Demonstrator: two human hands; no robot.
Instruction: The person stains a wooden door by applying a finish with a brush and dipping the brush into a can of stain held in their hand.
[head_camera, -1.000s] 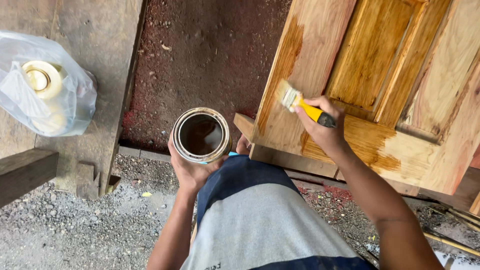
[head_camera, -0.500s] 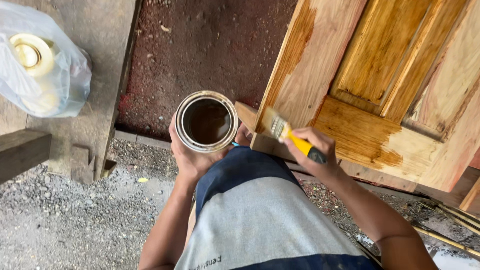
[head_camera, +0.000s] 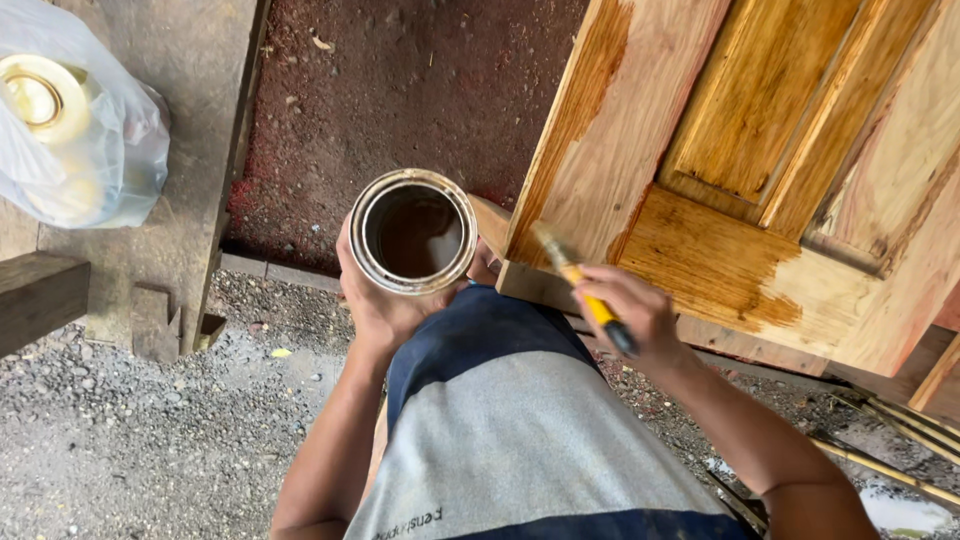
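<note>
My left hand grips an open metal can of brown varnish from below, holding it upright over the ground. My right hand holds a yellow-handled paintbrush, its bristles pointing up-left at the lower left corner of a panelled wooden door. The door lies tilted to the right, partly coated in glossy amber varnish, with bare pale wood along its left stile and lower right.
A wooden bench at the left carries a clear plastic bag with a capped jar inside. Red-brown floor lies behind the can, grey gravel below. Thin sticks lie at the lower right.
My right hand has drawn the brush down and left off the door's stile toward the can. The can has risen slightly toward the camera.
</note>
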